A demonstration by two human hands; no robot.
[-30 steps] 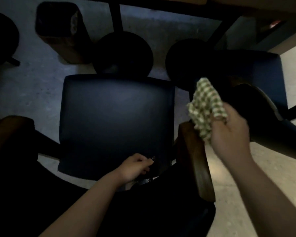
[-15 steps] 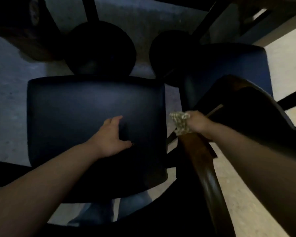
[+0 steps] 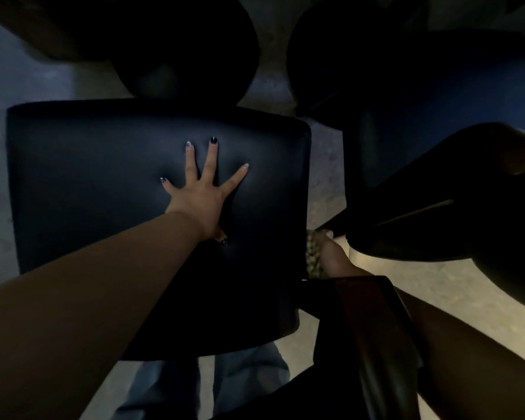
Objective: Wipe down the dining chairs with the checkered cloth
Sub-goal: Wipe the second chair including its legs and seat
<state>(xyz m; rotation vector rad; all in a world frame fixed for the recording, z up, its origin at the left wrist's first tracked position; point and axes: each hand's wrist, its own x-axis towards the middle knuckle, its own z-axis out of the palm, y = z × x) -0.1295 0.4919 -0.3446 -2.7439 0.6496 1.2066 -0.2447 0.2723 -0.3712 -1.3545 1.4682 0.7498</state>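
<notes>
The left hand [image 3: 199, 192] lies flat and spread on the dark chair seat [image 3: 103, 177] while the right hand [image 3: 335, 256] grips the bunched checkered cloth [image 3: 313, 256] low beside the seat's right edge, apparently wiping the frame; next likely calls for working along it.

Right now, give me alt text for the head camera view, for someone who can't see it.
Seen from above in dim light, a person's left hand presses flat with spread fingers on a dark blue chair seat. Their right hand holds a bunched checkered cloth low beside the seat's right edge, next to a wooden chair back.
</notes>
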